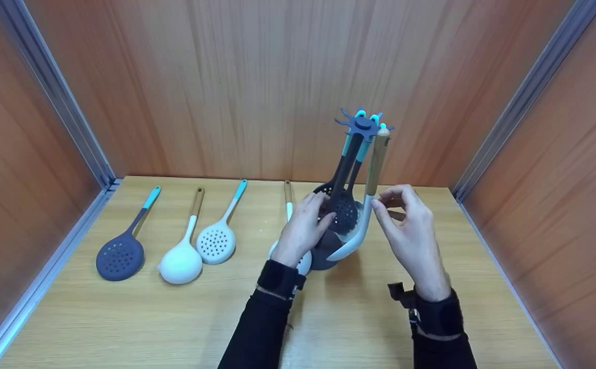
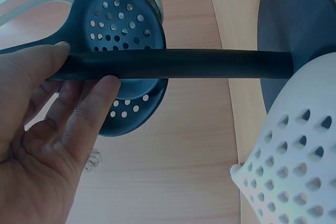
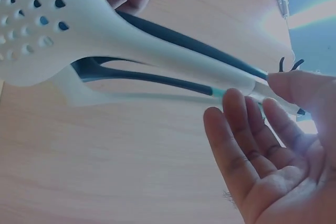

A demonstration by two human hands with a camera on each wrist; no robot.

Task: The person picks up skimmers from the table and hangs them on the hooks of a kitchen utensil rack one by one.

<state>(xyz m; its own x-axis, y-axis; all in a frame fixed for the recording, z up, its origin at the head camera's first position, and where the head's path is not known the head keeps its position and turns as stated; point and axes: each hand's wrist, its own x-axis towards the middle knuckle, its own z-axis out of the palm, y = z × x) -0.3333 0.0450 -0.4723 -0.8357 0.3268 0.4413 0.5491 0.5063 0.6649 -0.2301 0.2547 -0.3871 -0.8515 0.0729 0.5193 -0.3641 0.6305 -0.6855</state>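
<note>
My left hand (image 1: 305, 225) grips the dark post (image 2: 210, 64) of a utensil stand, thumb on one side and fingers on the other. The star-shaped hook top (image 1: 363, 125) carries several utensils, among them a dark skimmer (image 1: 343, 212) with a teal handle end. On the right side hangs a white skimmer (image 3: 68, 30) with a wooden handle (image 1: 378, 161). Against this handle's lower end, my right hand (image 1: 413, 220) touches with the thumb, its fingers loosely bent and apart. Below the left hand lies another white skimmer (image 2: 299, 166), partly hidden, next to the round dark base (image 1: 323, 251).
Along the left of the wooden table (image 1: 175, 323) lie a dark skimmer (image 1: 120, 256), a white ladle (image 1: 180, 264) and a white skimmer (image 1: 216, 242) with a teal handle. Wooden panels (image 1: 298, 92) in metal frames enclose the back and sides.
</note>
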